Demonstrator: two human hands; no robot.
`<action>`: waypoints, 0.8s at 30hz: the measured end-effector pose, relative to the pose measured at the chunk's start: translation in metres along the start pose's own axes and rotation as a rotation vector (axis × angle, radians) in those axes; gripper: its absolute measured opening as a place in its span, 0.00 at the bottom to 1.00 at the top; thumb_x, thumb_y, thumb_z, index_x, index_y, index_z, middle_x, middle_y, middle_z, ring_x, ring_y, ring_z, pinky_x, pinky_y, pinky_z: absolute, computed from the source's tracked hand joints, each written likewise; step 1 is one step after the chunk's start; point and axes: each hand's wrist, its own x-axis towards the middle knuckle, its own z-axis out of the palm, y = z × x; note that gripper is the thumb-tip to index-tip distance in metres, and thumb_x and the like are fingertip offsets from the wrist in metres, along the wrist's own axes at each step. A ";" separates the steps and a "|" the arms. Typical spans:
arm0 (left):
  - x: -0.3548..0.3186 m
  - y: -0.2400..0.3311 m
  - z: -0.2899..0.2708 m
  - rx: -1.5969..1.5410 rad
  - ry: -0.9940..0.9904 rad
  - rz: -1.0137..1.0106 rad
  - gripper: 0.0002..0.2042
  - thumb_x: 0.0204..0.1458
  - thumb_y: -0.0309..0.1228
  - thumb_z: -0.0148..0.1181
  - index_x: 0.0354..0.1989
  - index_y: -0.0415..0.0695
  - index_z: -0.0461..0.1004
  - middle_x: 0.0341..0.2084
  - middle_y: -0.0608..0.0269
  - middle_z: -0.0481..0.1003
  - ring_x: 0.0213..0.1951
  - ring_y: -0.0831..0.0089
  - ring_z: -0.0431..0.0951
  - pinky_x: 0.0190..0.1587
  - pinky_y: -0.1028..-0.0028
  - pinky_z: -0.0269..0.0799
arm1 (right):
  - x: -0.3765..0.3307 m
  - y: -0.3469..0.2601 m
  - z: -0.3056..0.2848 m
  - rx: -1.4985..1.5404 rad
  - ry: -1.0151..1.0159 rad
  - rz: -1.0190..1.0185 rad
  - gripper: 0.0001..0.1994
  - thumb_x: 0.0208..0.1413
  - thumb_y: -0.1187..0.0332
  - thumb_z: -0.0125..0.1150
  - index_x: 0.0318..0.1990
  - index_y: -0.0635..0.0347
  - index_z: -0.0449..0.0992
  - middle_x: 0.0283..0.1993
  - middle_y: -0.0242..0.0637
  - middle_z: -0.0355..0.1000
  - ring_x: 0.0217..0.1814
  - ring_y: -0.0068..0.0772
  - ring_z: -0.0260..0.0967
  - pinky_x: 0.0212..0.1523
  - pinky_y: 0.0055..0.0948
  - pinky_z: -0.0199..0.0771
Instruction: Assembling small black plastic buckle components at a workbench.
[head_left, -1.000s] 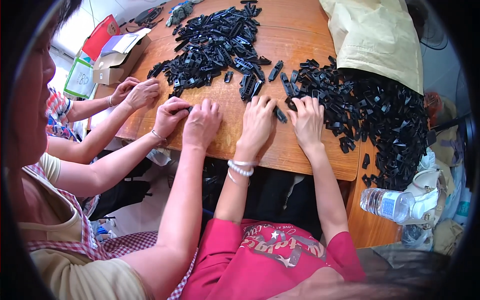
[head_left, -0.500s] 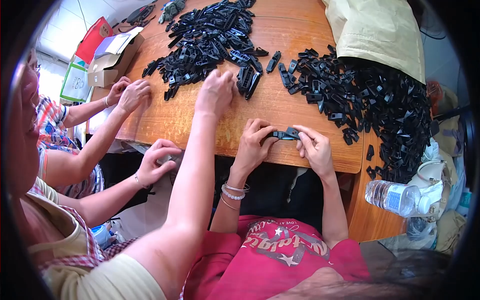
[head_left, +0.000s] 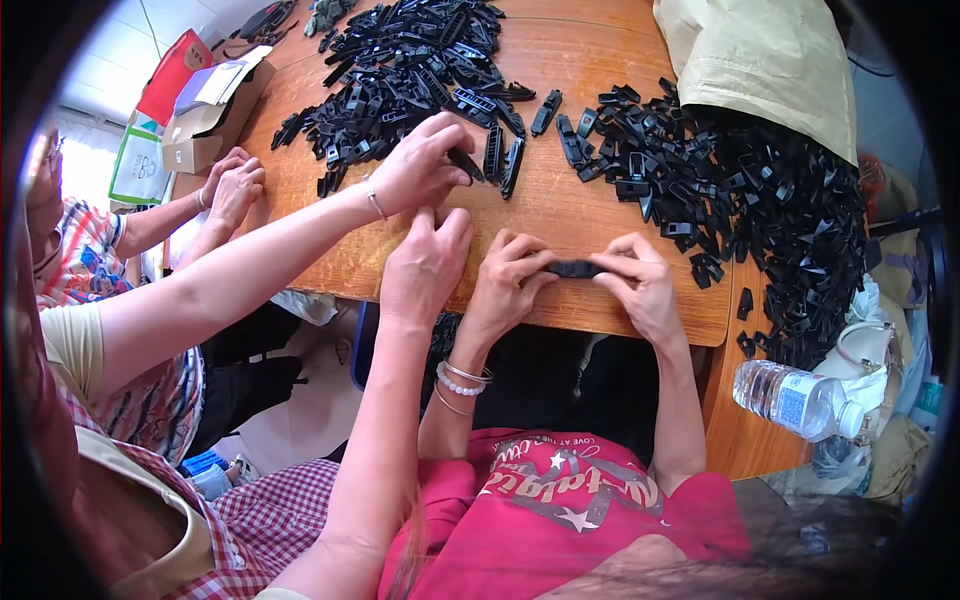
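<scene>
A slim black plastic part [head_left: 573,268] is held level between my two hands, just over the table's front edge. My left hand [head_left: 508,285], with bracelets at the wrist, pinches its left end between thumb and fingers. At the other end, my right hand [head_left: 643,283] has it in a thumb-and-finger pinch. The fingertips hide both ends of the part. Close to my left hand are a co-worker's two hands: one hand [head_left: 430,165] grasps a black plastic piece [head_left: 466,163], and the nearer hand [head_left: 425,265] has its fingers mostly hidden.
A large heap of long black parts [head_left: 400,85] lies at the far side of the wooden table [head_left: 590,225]. Smaller black pieces [head_left: 780,210] spill from a beige sack [head_left: 765,55] at right. A plastic bottle [head_left: 795,400] lies near right; another person's hands [head_left: 235,188] rest at far left.
The part between my hands has turned to show a plain dark side, and my right fingers have shifted their grip. The co-worker's one hand reached up to the heap; the other drew nearer.
</scene>
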 end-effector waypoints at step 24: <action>0.140 -0.047 0.024 0.217 0.015 -0.091 0.17 0.46 0.18 0.53 0.45 0.44 0.78 0.44 0.49 0.72 0.46 0.51 0.75 0.47 0.65 0.72 | 0.023 -0.001 0.025 -0.037 0.371 -0.070 0.11 0.52 0.81 0.60 0.43 0.65 0.73 0.41 0.40 0.69 0.35 0.30 0.72 0.35 0.27 0.72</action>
